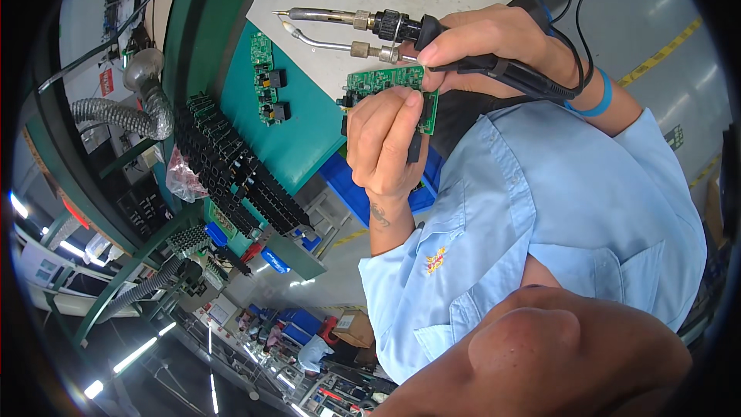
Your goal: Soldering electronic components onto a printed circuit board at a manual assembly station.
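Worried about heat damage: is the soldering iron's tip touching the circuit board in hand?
No, a clear gap separates the soldering iron's tip from the circuit board.

Light-blue shirt, bright blue wristband
Yellow-and-red emblem on the front; dark tattoo by one wrist.

can't read any full wording; logging marked spots only. spotted small yellow-and-red stitched emblem on chest of light-blue cloth shirt; looks letter-like, too small to make out. found white print on glossy bright-blue flat tag, near lower end of long black-and-green row of circuit boards; too blurred to read. noted pale characters on small red rectangular sign, far upper left; too tiny. see printed patches on white rectangular panel, background, lower left; can't resolve.
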